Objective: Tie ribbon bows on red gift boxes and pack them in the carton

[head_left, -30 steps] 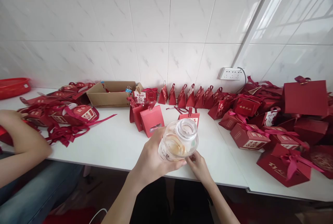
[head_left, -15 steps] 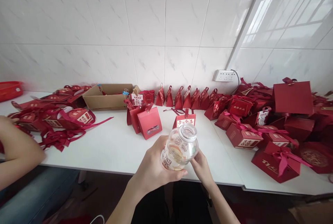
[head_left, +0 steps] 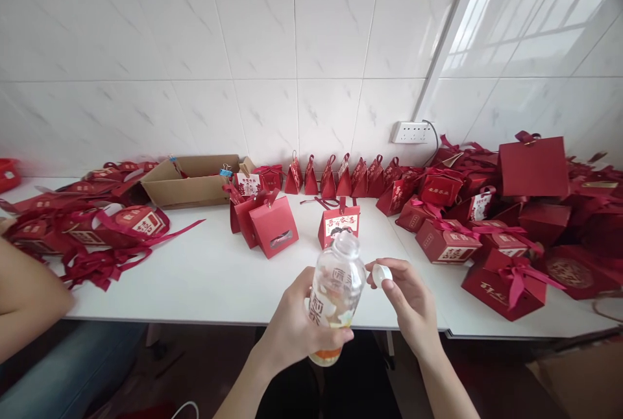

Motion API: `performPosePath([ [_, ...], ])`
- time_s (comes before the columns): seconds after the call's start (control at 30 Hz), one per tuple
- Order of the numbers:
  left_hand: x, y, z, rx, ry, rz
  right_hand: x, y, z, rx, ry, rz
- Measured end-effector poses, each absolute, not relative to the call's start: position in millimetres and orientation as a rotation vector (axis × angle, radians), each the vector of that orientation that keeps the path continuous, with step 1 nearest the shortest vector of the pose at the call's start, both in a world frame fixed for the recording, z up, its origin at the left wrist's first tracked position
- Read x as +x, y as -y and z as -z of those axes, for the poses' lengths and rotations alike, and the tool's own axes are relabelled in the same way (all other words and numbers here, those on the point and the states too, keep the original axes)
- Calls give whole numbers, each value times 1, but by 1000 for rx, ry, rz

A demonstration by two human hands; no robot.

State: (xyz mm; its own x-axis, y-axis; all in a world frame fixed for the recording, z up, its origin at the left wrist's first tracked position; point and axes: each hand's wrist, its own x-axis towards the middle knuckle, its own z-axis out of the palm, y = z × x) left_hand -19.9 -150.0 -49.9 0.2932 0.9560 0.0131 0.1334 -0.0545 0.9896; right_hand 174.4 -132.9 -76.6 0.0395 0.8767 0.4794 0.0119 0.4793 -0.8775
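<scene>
My left hand [head_left: 304, 328] is wrapped round a clear plastic drink bottle [head_left: 337, 289], its neck uncapped and its body printed with characters and fruit pictures. Just right of the neck, my right hand [head_left: 409, 302] pinches a white bottle cap [head_left: 381, 275] between thumb and fingers, apart from the bottle. Behind the bottle a red gift box [head_left: 339, 221] with a printed label stands upright and is partly covered by it. Further left are more red boxes, the nearest with a small window [head_left: 274, 227].
A white table [head_left: 233, 283] runs along a tiled wall. Small red boxes [head_left: 328, 179] line the back. Red boxes with ribbons [head_left: 448, 242] are heaped at right, more at left beside a cardboard box [head_left: 192, 192]. Another person's arm [head_left: 32, 283] rests at the left edge.
The bottle has come more upright and slightly lower in my left hand. My right hand has moved from behind it to its right side, where the cap now shows. The view has shifted slightly.
</scene>
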Motion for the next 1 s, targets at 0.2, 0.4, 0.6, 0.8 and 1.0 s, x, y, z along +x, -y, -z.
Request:
performPosePath([
  [0.2,-17,149,52,1452,-1085,-928,176,144,61,-802,1410,-704],
  [0.4,-15,153,51,1458,-979,-888,177,142,51,-741,1475,-580],
  [0.6,-15,157,47,1564,-1056,-793,179,133,35,-753,1553,-478],
  [0.8,-17,160,46,1588,-1095,-719,182,130,23,-733,1742,-502],
  [1.0,-26,153,51,1568,-909,-659,195,128,13,-598,1970,-725],
])
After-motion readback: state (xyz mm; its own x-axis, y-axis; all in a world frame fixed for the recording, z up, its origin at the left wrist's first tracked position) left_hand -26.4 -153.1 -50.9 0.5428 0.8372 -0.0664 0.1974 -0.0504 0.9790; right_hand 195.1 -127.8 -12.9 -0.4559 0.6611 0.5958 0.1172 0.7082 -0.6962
